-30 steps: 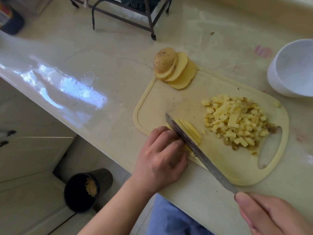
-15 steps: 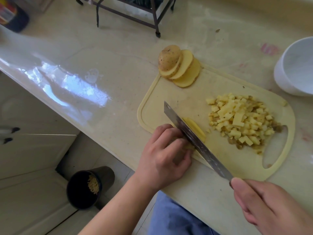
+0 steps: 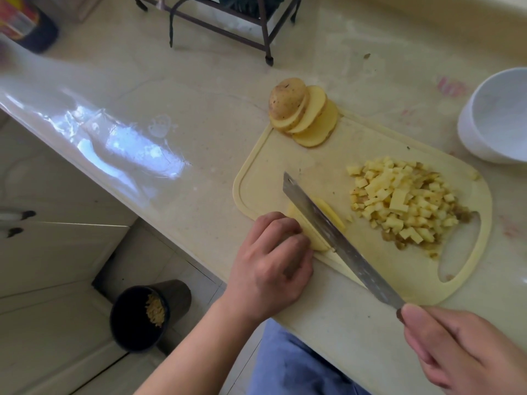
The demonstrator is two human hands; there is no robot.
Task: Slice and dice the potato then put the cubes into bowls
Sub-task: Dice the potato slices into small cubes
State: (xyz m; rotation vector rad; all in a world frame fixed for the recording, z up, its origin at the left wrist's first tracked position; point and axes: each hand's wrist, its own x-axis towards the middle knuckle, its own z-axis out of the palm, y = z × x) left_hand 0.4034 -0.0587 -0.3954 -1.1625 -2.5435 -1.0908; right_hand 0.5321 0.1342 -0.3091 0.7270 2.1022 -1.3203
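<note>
Step in hand, as judged: strips are being cut from stacked potato slices (image 3: 313,223), dicing not finished. The slices are pinned flat on the cutting board (image 3: 285,166) under the curled fingertips of the left hand (image 3: 271,263), just beyond its knuckles. The knife (image 3: 336,238) is held by its handle in the right hand (image 3: 467,349), fingers wrapped round it; the blade lies across the slices right beside the left fingertips.

Next move likely calls for the left fingertips to be drawn back a strip's width and the blade to be brought straight down, knuckles kept as guide.

A pile of cubes (image 3: 402,206) sits on the board between the two hands, further out. Three uncut slices with the end piece (image 3: 302,115) are fanned at the board's far corner, well beyond the left hand. A white bowl (image 3: 496,115) stands far out beyond the right hand, nothing visible in it.

Writing: none readable. A colourful label on a dark container (image 3: 22,21), far beyond the left hand, is blurred.
</note>
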